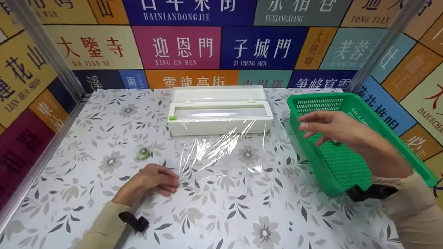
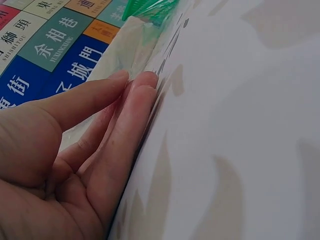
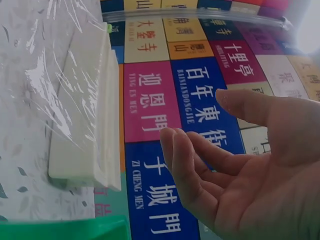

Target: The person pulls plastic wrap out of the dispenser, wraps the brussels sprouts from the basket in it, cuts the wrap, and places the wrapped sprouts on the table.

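Observation:
Clear plastic wrap (image 1: 221, 152) runs out over the front of a white wrap dispenser (image 1: 221, 127) and lies over the table in shiny creases. At the near left corner of that film, my left hand (image 1: 152, 181) pinches its edge between thumb and fingertips, low by the tabletop. The left wrist view shows the thumb (image 2: 107, 87) close against the fingers, with film beyond them. My right hand (image 1: 341, 131) hovers above the green basket (image 1: 391, 124), fingers loosely bent. Nothing lies between its thumb and fingers (image 3: 185, 155) in the right wrist view.
A small round green object (image 1: 143, 154) sits on the table left of the film. Another small item (image 1: 335, 142) is partly hidden in the basket under my right hand. The dispenser's lid (image 1: 218, 94) stands raised at the back, before a patterned wall (image 1: 176, 46).

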Demonstrator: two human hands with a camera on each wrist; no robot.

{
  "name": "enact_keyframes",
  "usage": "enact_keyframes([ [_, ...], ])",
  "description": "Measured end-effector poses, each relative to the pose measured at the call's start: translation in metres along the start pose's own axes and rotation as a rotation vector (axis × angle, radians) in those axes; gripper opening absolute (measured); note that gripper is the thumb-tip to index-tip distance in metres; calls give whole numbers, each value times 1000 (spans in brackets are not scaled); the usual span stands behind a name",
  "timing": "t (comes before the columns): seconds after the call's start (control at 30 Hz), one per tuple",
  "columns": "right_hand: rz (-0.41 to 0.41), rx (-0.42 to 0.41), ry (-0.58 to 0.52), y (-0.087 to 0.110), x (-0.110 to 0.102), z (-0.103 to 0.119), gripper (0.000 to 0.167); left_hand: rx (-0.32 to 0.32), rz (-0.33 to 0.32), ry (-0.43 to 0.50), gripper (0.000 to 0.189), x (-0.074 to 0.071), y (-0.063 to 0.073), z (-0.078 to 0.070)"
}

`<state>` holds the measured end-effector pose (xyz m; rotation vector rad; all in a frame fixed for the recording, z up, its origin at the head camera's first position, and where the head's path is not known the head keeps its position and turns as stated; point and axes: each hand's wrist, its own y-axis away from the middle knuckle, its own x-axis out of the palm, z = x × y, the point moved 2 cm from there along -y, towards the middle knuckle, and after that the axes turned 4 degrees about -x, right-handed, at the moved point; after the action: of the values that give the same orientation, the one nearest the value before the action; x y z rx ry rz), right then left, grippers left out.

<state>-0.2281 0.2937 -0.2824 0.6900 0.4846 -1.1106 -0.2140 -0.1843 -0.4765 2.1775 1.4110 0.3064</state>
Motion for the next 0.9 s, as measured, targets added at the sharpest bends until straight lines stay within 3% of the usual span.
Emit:
enact_keyframes([
  [0.23,-30,-98,-20,-7,-33,-23,52,3,11,-2,38,-1,2,0],
  [0.5,16,-289,-237,-27,-60,-75,37,6,17,-18,37,-1,3,-1],
  [0.67,-33,-276,-383,-39,-77,-107,37,23,16,-1,36,-1,1,0],
  [0.9,-97,-188,-470,-53,-93,-144,37,6,13,4,36,-2,1,-1],
])
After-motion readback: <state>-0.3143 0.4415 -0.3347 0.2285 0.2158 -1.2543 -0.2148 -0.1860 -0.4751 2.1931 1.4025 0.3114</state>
